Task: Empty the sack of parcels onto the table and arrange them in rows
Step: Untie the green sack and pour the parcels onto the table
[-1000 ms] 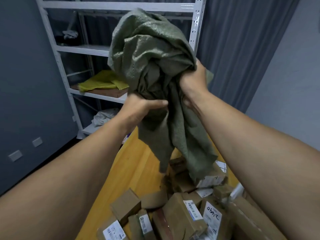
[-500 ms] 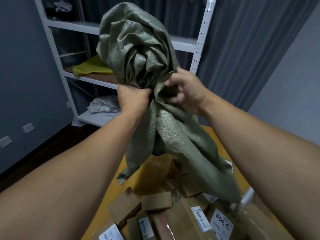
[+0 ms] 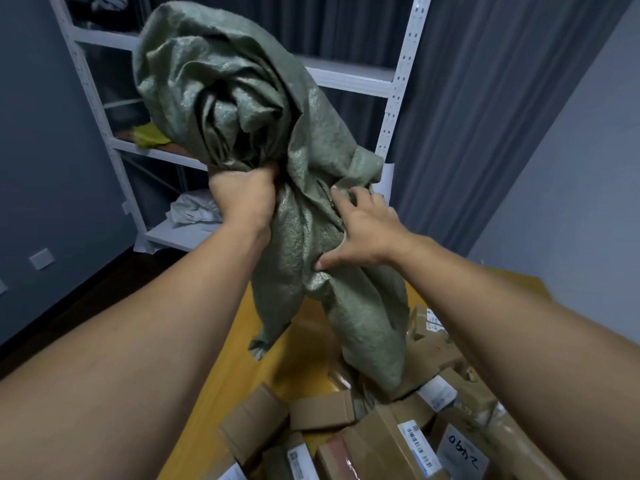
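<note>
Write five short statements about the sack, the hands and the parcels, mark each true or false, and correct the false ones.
1. The left hand grips the sack. True.
2. The right hand is clenched in a fist. False: it lies spread against the sack.
3. The parcels lie on the table. True.
4. The parcels stand in neat rows. False: they lie in a jumbled heap.
5. A white rack stands behind the sack. True.
</note>
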{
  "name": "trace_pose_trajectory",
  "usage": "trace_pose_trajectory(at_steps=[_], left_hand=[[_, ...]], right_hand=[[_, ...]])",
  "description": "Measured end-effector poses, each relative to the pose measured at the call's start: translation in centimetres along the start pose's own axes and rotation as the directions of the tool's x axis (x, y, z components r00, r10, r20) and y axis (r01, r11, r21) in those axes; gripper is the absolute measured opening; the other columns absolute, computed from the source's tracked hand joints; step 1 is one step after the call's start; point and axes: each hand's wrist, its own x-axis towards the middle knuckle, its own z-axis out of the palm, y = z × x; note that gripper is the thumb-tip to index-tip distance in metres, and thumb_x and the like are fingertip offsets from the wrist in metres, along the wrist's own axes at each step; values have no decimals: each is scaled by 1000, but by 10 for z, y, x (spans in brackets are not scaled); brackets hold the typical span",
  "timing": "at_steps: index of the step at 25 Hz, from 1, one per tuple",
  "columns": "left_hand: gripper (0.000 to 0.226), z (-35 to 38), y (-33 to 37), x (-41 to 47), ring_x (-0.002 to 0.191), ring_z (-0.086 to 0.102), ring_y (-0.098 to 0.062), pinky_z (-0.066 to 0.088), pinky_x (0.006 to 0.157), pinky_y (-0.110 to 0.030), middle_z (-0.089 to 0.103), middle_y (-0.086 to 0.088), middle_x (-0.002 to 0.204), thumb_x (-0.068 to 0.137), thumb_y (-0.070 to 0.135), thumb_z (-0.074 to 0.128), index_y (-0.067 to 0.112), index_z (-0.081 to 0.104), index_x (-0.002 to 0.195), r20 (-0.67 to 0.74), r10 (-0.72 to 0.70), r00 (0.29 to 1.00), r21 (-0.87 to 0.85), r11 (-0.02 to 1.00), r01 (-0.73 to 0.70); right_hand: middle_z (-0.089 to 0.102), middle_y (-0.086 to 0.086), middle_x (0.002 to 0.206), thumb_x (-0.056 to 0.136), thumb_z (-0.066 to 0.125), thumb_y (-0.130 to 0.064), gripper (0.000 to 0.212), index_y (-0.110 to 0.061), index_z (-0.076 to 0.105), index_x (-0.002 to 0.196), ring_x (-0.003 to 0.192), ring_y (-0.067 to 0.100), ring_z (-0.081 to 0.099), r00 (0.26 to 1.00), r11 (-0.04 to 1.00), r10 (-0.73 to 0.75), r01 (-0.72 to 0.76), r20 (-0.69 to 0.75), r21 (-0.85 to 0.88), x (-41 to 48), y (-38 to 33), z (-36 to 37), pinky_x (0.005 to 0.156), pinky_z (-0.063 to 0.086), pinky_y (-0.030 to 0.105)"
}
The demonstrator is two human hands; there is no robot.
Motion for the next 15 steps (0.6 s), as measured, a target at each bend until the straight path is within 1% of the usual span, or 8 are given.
trace_pose_trajectory(at_steps=[2, 4, 5, 7, 8, 10, 12, 15], left_hand=[[34, -2, -2, 4, 89, 74, -19, 61, 84, -44, 77, -5, 97, 66, 7, 80, 5, 74, 100, 23, -129, 991, -74, 989, 130], [16, 2, -2, 11, 87, 75, -32, 60, 79, -57, 76, -17, 93, 70, 2, 76, -1, 73, 86, 111, -270, 957, -214, 933, 288], [17, 6, -3, 16, 91, 73, -38, 58, 80, -62, 74, -24, 97, 71, 1, 75, -6, 71, 87, 198, -323, 925, -290, 882, 370], [49, 12, -8, 22, 108, 66, -46, 52, 91, -65, 66, -33, 117, 69, 7, 76, -13, 65, 113, 432, -388, 814, -360, 754, 550], [61, 15, -10, 22, 116, 63, -45, 50, 98, -62, 61, -33, 127, 73, 12, 74, -12, 59, 126, 531, -398, 748, -350, 701, 621], [55, 23, -9, 18, 125, 58, -40, 45, 107, -55, 58, -30, 134, 90, 20, 59, -9, 53, 136, 651, -408, 640, -281, 654, 702], [48, 32, -5, 14, 127, 56, -38, 44, 110, -51, 58, -28, 135, 99, 21, 46, -9, 54, 135, 694, -408, 592, -235, 650, 723], [39, 41, 0, 17, 119, 61, -34, 47, 106, -50, 64, -21, 127, 98, 22, 52, 2, 61, 130, 717, -407, 566, -115, 732, 672]], right_hand=[[13, 9, 161, 60, 84, -67, 138, -27, -1, 161, 147, 33, 18, 999, 988, -13, 17, -31, 150, 10, -2, -1, 120, 27, 46], [7, 6, 163, 63, 90, -49, 138, -26, -4, 162, 150, 28, 17, 997, 934, -48, 66, -58, 350, 21, -5, -4, 119, 22, 31], [8, 6, 162, 61, 91, -44, 139, -25, -3, 162, 150, 24, 18, 994, 904, -70, 99, -83, 417, 27, -7, -7, 115, 20, 24], [20, 6, 156, 50, 89, -52, 143, -24, 4, 162, 146, 18, 25, 983, 865, -103, 164, -152, 475, 37, -9, -11, 113, 19, 19], [27, 5, 153, 46, 85, -58, 142, -25, 9, 161, 143, 16, 29, 978, 855, -98, 178, -186, 486, 41, -9, -12, 115, 21, 21], [44, 1, 146, 46, 85, -59, 130, -28, 22, 156, 138, 16, 42, 960, 842, -65, 199, -272, 501, 46, -6, -10, 118, 33, 34], [59, -6, 136, 55, 85, -53, 107, -29, 36, 147, 127, 15, 55, 930, 834, -31, 225, -365, 503, 47, 0, -8, 109, 46, 40], [66, -6, 128, 66, 78, -54, 84, -33, 45, 141, 120, 21, 62, 899, 899, 59, 140, -434, 414, 45, 14, -21, 99, 51, 40]])
